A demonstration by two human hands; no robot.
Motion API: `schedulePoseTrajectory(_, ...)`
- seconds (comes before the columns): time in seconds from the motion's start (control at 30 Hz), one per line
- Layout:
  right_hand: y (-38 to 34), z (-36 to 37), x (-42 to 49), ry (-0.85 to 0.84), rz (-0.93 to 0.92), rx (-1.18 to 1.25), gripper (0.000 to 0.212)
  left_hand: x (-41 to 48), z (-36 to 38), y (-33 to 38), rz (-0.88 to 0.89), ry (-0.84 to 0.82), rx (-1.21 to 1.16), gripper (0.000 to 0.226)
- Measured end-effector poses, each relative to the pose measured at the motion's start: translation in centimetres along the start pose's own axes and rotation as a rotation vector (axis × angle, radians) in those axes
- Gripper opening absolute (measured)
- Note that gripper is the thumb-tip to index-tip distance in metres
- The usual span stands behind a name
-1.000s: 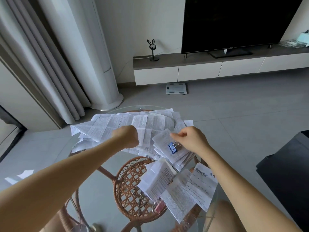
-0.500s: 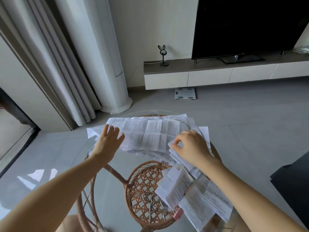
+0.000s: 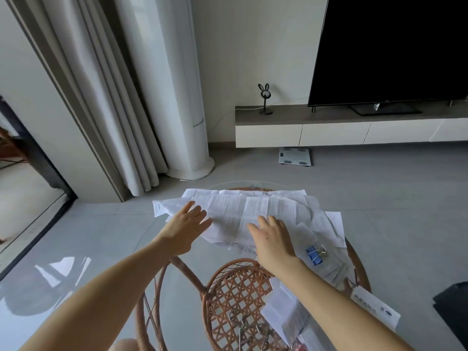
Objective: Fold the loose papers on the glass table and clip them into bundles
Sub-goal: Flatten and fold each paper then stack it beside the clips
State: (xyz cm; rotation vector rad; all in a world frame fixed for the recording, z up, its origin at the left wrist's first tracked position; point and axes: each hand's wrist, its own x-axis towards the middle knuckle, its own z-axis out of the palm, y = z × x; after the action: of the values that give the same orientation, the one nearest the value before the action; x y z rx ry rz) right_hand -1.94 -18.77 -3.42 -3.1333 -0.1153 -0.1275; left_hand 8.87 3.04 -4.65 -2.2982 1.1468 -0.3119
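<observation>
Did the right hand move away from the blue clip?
Yes. The right hand was at the blue clip a second ago; now it lies flat on the big unfolded sheet, left of the clip, which rests on the folded bundle.

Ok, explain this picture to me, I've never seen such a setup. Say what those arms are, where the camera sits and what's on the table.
No machine here: these are a person's bare arms. The one camera is worn on their head, looking forward and down. The left hand and right hand lie flat and open on loose printed papers spread over the glass table, holding nothing. A blue binder clip lies on papers to the right; folded bundles sit nearer.
</observation>
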Motion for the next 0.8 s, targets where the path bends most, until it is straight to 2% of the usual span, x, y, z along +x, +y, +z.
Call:
schedulePoseTrajectory(0.1,-0.9,0.6,0.8,-0.067,0.026,-0.075,0.053,0.3,-0.5,0.6,-0.016,0.027,0.004,0.056)
schedulePoseTrajectory(0.2,-1.5,1.2,1.3,-0.073,0.086,0.003,0.036,0.4,-0.4,0.3,-0.068,0.147,-0.121,0.052)
schedulePoseTrajectory(0.3,-2.0,1.2,1.5,-0.047,0.189,0.125,0.019,0.0,-0.1,0.1,-0.188,0.296,-0.305,0.059)
schedulePoseTrajectory(0.43,-2.3,1.1,2.1,0.073,0.27,0.283,0.021,-0.7,-0.5,-0.9,-0.322,0.449,-0.398,0.058)
schedulePoseTrajectory(0.63,-2.0,-1.1,2.1,0.253,0.235,0.452,0.02,-2.0,-2.5,-5.8,-0.495,0.622,-0.374,0.037)
schedulePoseTrajectory(0.8,-2.0,-2.1,2.2,0.309,0.183,0.76,0.027,-4.1,-4.7,-10.6,-0.599,0.662,-0.342,0.026)
